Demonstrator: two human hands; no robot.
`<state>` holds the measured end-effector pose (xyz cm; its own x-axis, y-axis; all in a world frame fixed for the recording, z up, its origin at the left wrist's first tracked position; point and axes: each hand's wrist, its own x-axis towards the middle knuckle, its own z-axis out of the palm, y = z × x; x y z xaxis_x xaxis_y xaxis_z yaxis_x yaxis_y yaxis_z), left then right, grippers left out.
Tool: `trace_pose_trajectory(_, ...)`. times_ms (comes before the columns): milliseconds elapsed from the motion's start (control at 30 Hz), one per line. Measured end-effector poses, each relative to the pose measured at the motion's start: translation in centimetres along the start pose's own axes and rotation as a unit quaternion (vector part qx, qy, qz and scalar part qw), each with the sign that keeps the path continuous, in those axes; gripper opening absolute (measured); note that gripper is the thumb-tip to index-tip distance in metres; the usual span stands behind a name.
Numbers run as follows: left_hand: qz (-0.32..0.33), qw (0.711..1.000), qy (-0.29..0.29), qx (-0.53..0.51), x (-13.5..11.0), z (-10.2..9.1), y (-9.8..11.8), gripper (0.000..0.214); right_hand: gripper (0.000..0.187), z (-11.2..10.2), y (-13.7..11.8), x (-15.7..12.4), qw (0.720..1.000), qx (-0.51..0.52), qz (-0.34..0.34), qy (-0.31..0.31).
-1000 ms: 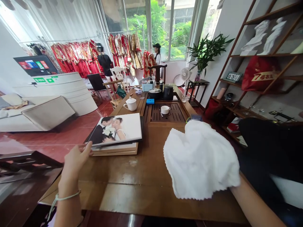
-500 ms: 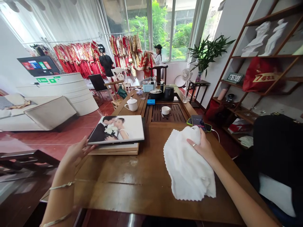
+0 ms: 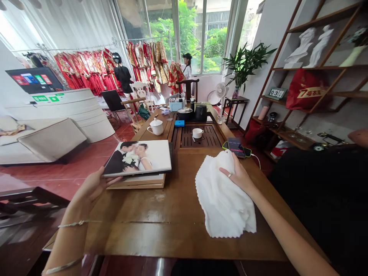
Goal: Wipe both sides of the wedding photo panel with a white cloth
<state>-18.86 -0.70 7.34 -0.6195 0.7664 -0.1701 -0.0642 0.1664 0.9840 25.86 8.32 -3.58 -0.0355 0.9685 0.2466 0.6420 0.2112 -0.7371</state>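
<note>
My left hand [image 3: 99, 184] grips the near left corner of a photo panel [image 3: 156, 155] printed with a wedding couple. Its fingers reach under the lower edge. The panel lies at a slight tilt over a stack of pale-edged frames [image 3: 143, 181] on the brown wooden table [image 3: 138, 237]. To the right, my right hand [image 3: 238, 176] is closed on a crumpled white cloth [image 3: 224, 207] with a scalloped edge, which rests on the tabletop. Folds of the cloth hide some of its fingertips. A ring shows on one finger.
Beyond the cloth lies a phone [image 3: 237, 147] with a white cable. A lidded white mug [image 3: 156, 127] stands behind the panel, and a white cup [image 3: 197, 133] sits on the slatted tea tray [image 3: 186, 143]. A person in black [image 3: 316, 199] is close at right.
My left fingers have moved further under the panel's corner and closed on it. My right hand stays on the cloth. The view has shifted slightly, and the person at right has moved nearer.
</note>
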Motion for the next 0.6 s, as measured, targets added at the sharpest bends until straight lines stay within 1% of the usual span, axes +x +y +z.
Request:
trace_pose_trajectory(33, -0.028, 0.999, 0.001, -0.043, 0.2, -0.1, -0.1, 0.033, 0.094, 0.0, 0.0, 0.0, 1.000, 0.003, -0.001, -0.012)
trace_pose_trajectory(67, -0.043, 0.996, 0.001, -0.078, 0.4, -0.2, -0.2, 0.032, 0.095, -0.1, 0.0, 0.0, 1.000, 0.007, -0.002, -0.025)
trace_pose_trajectory(100, -0.044, 0.994, 0.009, -0.102, 0.5, -0.3, -0.3, 0.031, 0.097, -0.2, 0.0, 0.0, 0.999, 0.011, -0.002, -0.038)
trace_pose_trajectory(167, -0.039, 0.990, 0.022, -0.135, 0.7, -0.3, -0.6, 0.029, 0.100, -0.4, 0.2, 0.1, 0.998, 0.018, -0.004, -0.066)
trace_pose_trajectory(233, -0.031, 0.986, 0.044, -0.157, 0.6, -0.2, -0.8, 0.030, 0.106, -0.7, 0.5, 0.1, 0.994, 0.017, -0.008, -0.108)
trace_pose_trajectory(333, -0.011, 0.984, 0.065, -0.168, -0.1, -0.2, -0.8, 0.030, 0.122, -0.9, 0.5, -0.3, 0.985, -0.019, -0.015, -0.171)
trace_pose_trajectory(367, -0.004, 0.984, 0.063, -0.169, -0.5, -0.2, -0.7, 0.030, 0.123, -0.9, 0.3, -0.5, 0.983, -0.035, -0.014, -0.182)
trace_pose_trajectory(400, 0.004, 0.983, 0.058, -0.174, -1.0, -0.2, -0.6, 0.030, 0.121, -0.8, 0.0, -0.9, 0.981, -0.050, -0.011, -0.185)
trace_pose_trajectory(467, 0.010, 0.980, 0.052, -0.193, -2.0, 0.0, -0.2, 0.031, 0.107, -0.5, -0.7, -1.7, 0.982, -0.060, -0.003, -0.178)
trace_pose_trajectory(533, 0.011, 0.976, 0.052, -0.212, -3.2, 0.4, 0.3, 0.030, 0.093, -0.3, -1.5, -2.7, 0.985, -0.044, 0.000, -0.164)
trace_pose_trajectory(600, 0.001, 0.975, 0.042, -0.220, -4.4, 1.2, 0.6, 0.028, 0.086, -0.5, -2.0, -3.7, 0.990, -0.014, 0.002, -0.144)
